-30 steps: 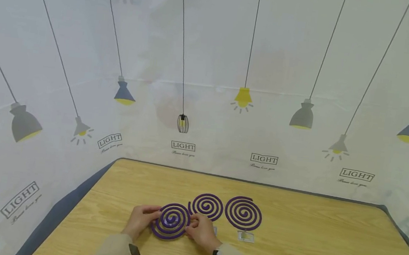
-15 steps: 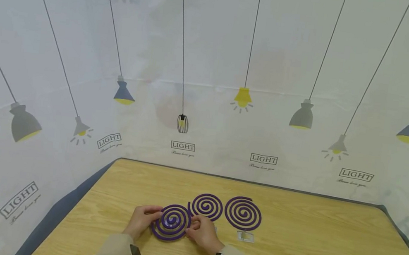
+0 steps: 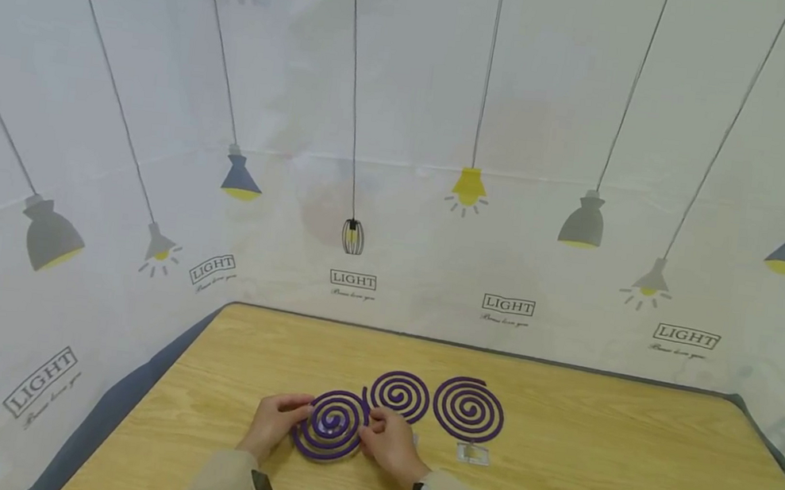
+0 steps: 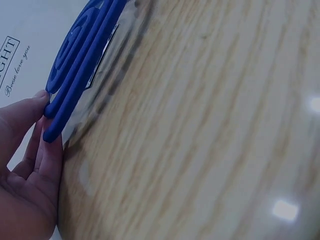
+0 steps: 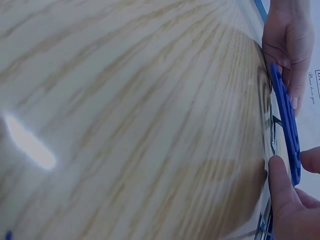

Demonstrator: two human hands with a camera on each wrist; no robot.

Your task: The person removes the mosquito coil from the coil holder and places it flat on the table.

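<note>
A purple spiral mosquito coil point(image 3: 332, 421) is held between both hands over the wooden table, looking blue in the wrist views. My left hand point(image 3: 268, 426) pinches its left edge, thumb on top and fingers beneath. At the right edge, my right hand point(image 3: 394, 446) has its thumb on one face and a finger on the other. A small metal stand point(image 5: 274, 132) shows under the coil in the right wrist view; whether the two are joined I cannot tell. Two more coils lie on the table behind, a middle one point(image 3: 399, 397) and a right one point(image 3: 469, 407).
In front of the right coil lies a flat metal stand point(image 3: 473, 454). Part of another stand point(image 3: 414, 440) peeks out beside my right hand. The wooden table point(image 3: 600, 458) stretches off to the right, and a white printed sheet point(image 3: 412, 199) rises behind it.
Both hands and the held coil stay almost where they were. The head view has shifted very slightly.
</note>
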